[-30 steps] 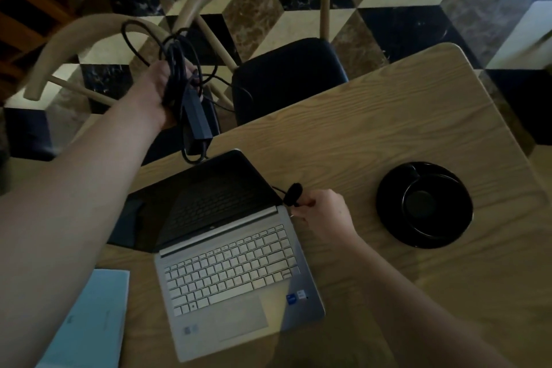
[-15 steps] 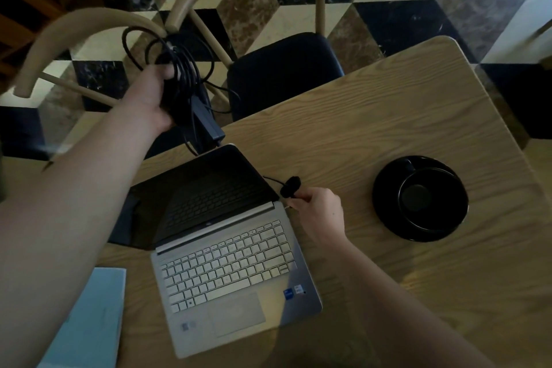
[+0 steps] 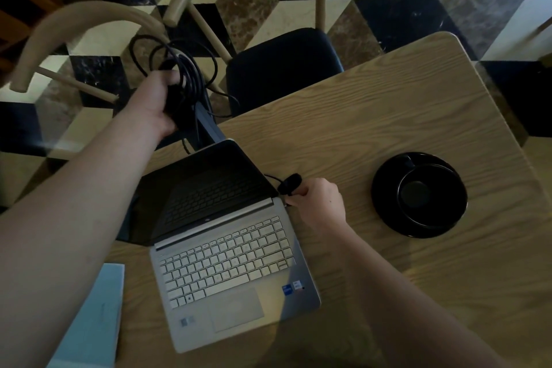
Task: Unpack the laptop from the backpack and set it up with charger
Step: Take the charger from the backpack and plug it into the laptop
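The open laptop (image 3: 227, 245) sits on the wooden table (image 3: 388, 128), and the right hand (image 3: 316, 203) pinches the charger plug (image 3: 289, 185) at the laptop's right side. Past the laptop's far corner, over the table edge, the left hand (image 3: 155, 104) grips the charger brick (image 3: 206, 122) and its floppy cord bundle (image 3: 182, 69). The brick is probably hard and a bit heavy, so hold the brick, and put it down behind the laptop, away from the black cup and saucer (image 3: 418, 194) at the laptop's right.

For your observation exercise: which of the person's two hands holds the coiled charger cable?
The left hand, raised past the table edge, grips the charger cable bundle; the right hand pinches the plug at the laptop.
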